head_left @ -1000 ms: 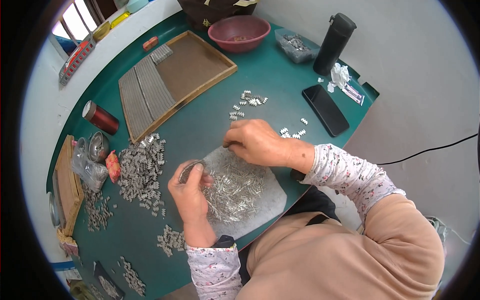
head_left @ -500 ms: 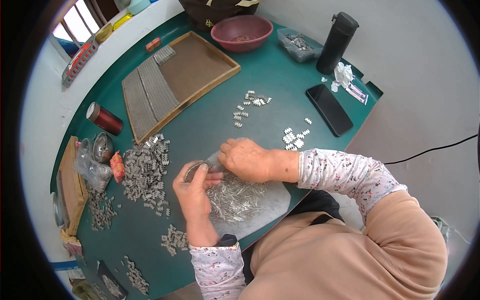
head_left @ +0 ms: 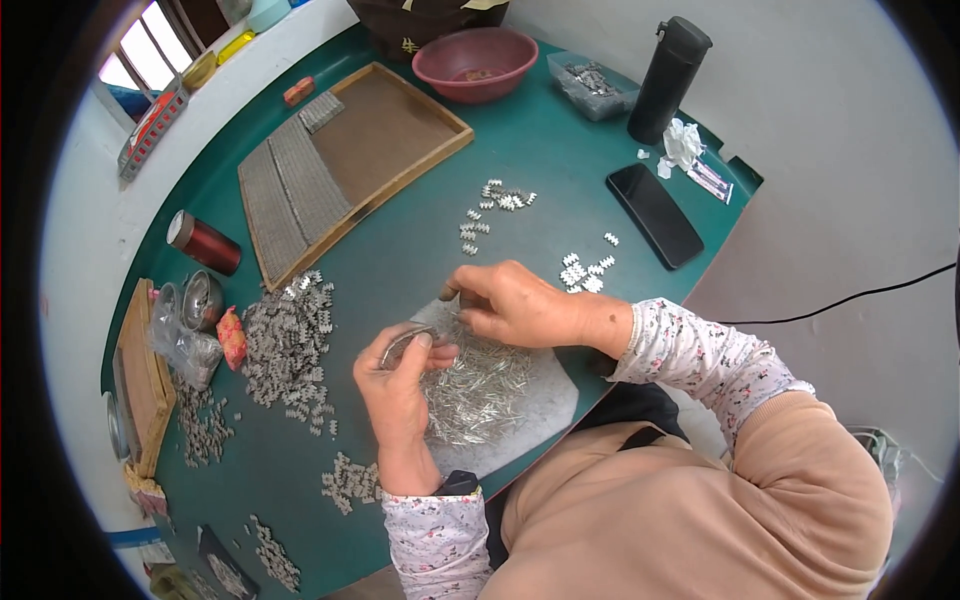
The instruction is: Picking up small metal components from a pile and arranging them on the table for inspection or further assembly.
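Note:
My left hand [head_left: 398, 378] is closed around a curved grey metal band [head_left: 402, 345], pinched between thumb and fingers. It looks like a chain of small links, partly hidden by the fingers. To its right, my right hand [head_left: 515, 300] hovers over the far side of a pile of thin silvery pins [head_left: 475, 395]. Its fingers are bent in toward the thumb, and whatever is at their tips is too small to make out. The pins lie on a pale grey sheet [head_left: 545, 405] at the near edge of the green table [head_left: 420, 235].
A large heap of small toothed metal links [head_left: 288, 345] is left of my hands. Further loose links [head_left: 508, 198] lie beyond. A wooden-framed tray [head_left: 400, 105] holds grey link rows. Around the rim stand a red can [head_left: 205, 243], pink bowl [head_left: 475, 65], phone [head_left: 655, 215] and black flask [head_left: 668, 80].
My right hand has drawn back to the right, away from the left hand, and its fingers have loosened from a tighter curl. The left hand, still gripping the band, has shifted slightly right.

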The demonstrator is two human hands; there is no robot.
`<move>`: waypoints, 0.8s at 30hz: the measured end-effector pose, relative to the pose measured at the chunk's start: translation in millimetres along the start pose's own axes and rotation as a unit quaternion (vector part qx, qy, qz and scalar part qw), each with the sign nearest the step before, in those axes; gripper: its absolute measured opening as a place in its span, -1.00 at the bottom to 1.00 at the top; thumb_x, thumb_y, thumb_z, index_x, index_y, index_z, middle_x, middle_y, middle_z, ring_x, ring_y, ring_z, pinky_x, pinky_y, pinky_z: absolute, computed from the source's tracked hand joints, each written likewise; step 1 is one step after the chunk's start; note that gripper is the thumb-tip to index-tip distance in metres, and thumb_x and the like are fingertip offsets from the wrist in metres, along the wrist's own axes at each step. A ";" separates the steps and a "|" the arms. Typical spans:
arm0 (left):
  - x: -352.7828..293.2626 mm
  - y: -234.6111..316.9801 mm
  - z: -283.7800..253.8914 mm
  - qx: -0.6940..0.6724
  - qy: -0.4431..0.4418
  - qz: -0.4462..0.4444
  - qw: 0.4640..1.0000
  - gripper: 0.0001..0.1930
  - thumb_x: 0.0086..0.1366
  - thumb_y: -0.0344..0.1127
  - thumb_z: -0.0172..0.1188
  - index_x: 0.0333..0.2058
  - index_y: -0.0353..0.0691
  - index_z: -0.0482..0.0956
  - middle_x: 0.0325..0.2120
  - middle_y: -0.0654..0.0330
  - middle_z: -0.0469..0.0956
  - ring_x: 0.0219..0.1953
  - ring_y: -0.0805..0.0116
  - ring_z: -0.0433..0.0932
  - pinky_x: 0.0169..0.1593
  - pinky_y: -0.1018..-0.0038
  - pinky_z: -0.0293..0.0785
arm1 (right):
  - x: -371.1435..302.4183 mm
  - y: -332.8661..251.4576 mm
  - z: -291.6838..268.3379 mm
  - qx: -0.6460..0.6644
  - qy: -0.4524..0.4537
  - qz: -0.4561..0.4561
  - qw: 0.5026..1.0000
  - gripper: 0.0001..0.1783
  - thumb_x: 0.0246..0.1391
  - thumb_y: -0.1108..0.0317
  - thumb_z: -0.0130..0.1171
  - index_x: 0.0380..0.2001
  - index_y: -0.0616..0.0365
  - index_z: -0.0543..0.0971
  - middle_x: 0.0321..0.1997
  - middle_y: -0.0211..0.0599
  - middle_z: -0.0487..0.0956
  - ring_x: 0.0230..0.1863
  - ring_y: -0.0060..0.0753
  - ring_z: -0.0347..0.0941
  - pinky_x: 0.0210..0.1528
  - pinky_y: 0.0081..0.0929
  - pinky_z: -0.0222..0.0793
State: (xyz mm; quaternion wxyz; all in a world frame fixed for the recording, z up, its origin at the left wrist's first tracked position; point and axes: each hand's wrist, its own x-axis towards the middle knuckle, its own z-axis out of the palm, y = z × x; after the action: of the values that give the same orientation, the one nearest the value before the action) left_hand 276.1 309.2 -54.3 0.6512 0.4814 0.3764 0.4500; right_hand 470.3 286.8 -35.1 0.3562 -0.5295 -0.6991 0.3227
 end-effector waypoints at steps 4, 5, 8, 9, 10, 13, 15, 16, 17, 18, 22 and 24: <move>1.0 -1.3 5.4 0.010 -0.017 0.021 1.000 -0.88 0.19 -0.57 0.14 -0.31 -0.48 0.56 -0.48 0.02 0.60 -0.50 0.24 0.64 -0.38 0.47 0.60 | -1.2 9.1 11.2 0.197 0.079 -0.021 0.977 -0.83 0.02 0.50 0.15 -0.29 0.34 0.51 -0.45 -0.16 0.60 -0.40 -0.46 0.53 -0.33 -0.46 0.43; 0.9 -1.0 6.4 0.015 -0.023 0.025 0.999 -0.88 0.18 -0.58 0.14 -0.31 -0.49 0.57 -0.47 0.02 0.60 -0.50 0.24 0.64 -0.37 0.46 0.61 | -3.2 10.6 9.9 0.197 0.080 -0.019 0.977 -0.83 0.02 0.50 0.15 -0.29 0.34 0.51 -0.45 -0.16 0.60 -0.40 -0.46 0.53 -0.33 -0.46 0.43; -0.5 -5.4 1.2 0.029 -0.034 0.038 0.998 -0.88 0.17 -0.60 0.14 -0.30 -0.49 0.57 -0.46 0.04 0.59 -0.48 0.25 0.64 -0.36 0.45 0.62 | -3.9 1.9 9.0 0.253 0.019 0.033 0.967 -0.84 0.16 0.46 0.11 -0.22 0.31 0.48 -0.30 -0.39 0.55 -0.26 -0.64 0.42 -0.19 -0.57 0.42; -0.5 -5.7 2.3 0.029 -0.035 0.038 0.998 -0.88 0.17 -0.60 0.14 -0.30 -0.49 0.57 -0.46 0.04 0.59 -0.48 0.25 0.64 -0.36 0.45 0.62 | -3.2 2.6 10.9 0.266 0.017 0.020 0.964 -0.85 0.17 0.45 0.11 -0.23 0.31 0.48 -0.31 -0.39 0.54 -0.25 -0.65 0.42 -0.18 -0.58 0.41; -0.7 -6.1 3.9 0.028 -0.035 0.039 0.998 -0.88 0.18 -0.60 0.14 -0.30 -0.48 0.57 -0.46 0.04 0.59 -0.47 0.25 0.64 -0.36 0.45 0.62 | -2.6 3.4 12.9 0.278 0.016 0.007 0.960 -0.85 0.17 0.44 0.12 -0.24 0.30 0.47 -0.31 -0.39 0.52 -0.24 -0.66 0.41 -0.18 -0.59 0.40; -1.7 -5.1 7.2 0.025 -0.035 0.035 0.998 -0.89 0.18 -0.61 0.13 -0.30 -0.48 0.57 -0.46 0.04 0.59 -0.45 0.26 0.64 -0.35 0.45 0.62 | -1.3 6.6 21.1 0.286 0.055 -0.021 0.956 -0.90 0.11 0.48 0.14 -0.35 0.31 0.49 -0.46 -0.41 0.51 -0.38 -0.65 0.38 -0.31 -0.57 0.38; -1.8 -5.0 7.3 0.024 -0.035 0.030 0.999 -0.89 0.19 -0.61 0.13 -0.30 -0.48 0.57 -0.46 0.04 0.59 -0.45 0.26 0.64 -0.35 0.46 0.62 | -2.6 5.5 21.4 0.276 0.053 -0.018 0.959 -0.90 0.11 0.48 0.13 -0.36 0.31 0.48 -0.47 -0.41 0.51 -0.38 -0.65 0.38 -0.31 -0.56 0.38; -1.7 -5.4 7.0 0.024 -0.037 0.030 0.999 -0.89 0.19 -0.61 0.13 -0.30 -0.48 0.57 -0.46 0.05 0.59 -0.45 0.26 0.64 -0.35 0.46 0.62 | -3.2 4.8 21.4 0.266 0.051 -0.014 0.963 -0.91 0.12 0.48 0.12 -0.36 0.31 0.48 -0.47 -0.41 0.51 -0.38 -0.64 0.38 -0.31 -0.55 0.38; -1.6 -5.7 6.7 0.025 -0.039 0.030 0.998 -0.89 0.19 -0.61 0.13 -0.30 -0.48 0.57 -0.46 0.05 0.59 -0.45 0.26 0.64 -0.35 0.46 0.62 | -3.9 4.5 21.6 0.266 0.051 -0.013 0.963 -0.91 0.12 0.48 0.12 -0.36 0.31 0.48 -0.47 -0.41 0.51 -0.38 -0.64 0.38 -0.31 -0.55 0.38; -1.7 -5.9 7.0 0.025 -0.039 0.029 0.999 -0.89 0.19 -0.61 0.13 -0.30 -0.48 0.57 -0.46 0.05 0.59 -0.45 0.26 0.64 -0.35 0.46 0.62 | -4.5 4.1 21.7 0.290 0.050 0.000 0.956 -0.90 0.12 0.48 0.12 -0.36 0.31 0.48 -0.47 -0.40 0.51 -0.39 -0.63 0.39 -0.31 -0.54 0.39; -2.0 -5.1 8.7 0.034 -0.036 0.037 0.998 -0.89 0.19 -0.62 0.10 -0.31 -0.47 0.57 -0.50 0.09 0.59 -0.52 0.32 0.62 -0.39 0.47 0.63 | -3.9 8.7 22.7 0.294 0.049 0.001 0.955 -0.89 0.12 0.46 0.12 -0.37 0.32 0.47 -0.49 -0.36 0.50 -0.41 -0.61 0.39 -0.33 -0.53 0.39; -2.0 -5.3 8.8 0.038 -0.038 0.034 0.998 -0.89 0.19 -0.62 0.10 -0.32 -0.47 0.57 -0.50 0.10 0.59 -0.51 0.32 0.62 -0.38 0.46 0.63 | -4.5 7.1 21.4 0.264 0.052 -0.001 0.963 -0.89 0.09 0.47 0.13 -0.37 0.31 0.47 -0.48 -0.30 0.51 -0.42 -0.52 0.43 -0.33 -0.49 0.40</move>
State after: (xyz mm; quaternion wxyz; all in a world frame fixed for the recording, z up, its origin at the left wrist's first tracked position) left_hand 284.8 304.0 -57.1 0.6304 0.5351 0.3518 0.4387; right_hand 456.7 282.4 -53.2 0.5195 -0.4326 -0.5700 0.4670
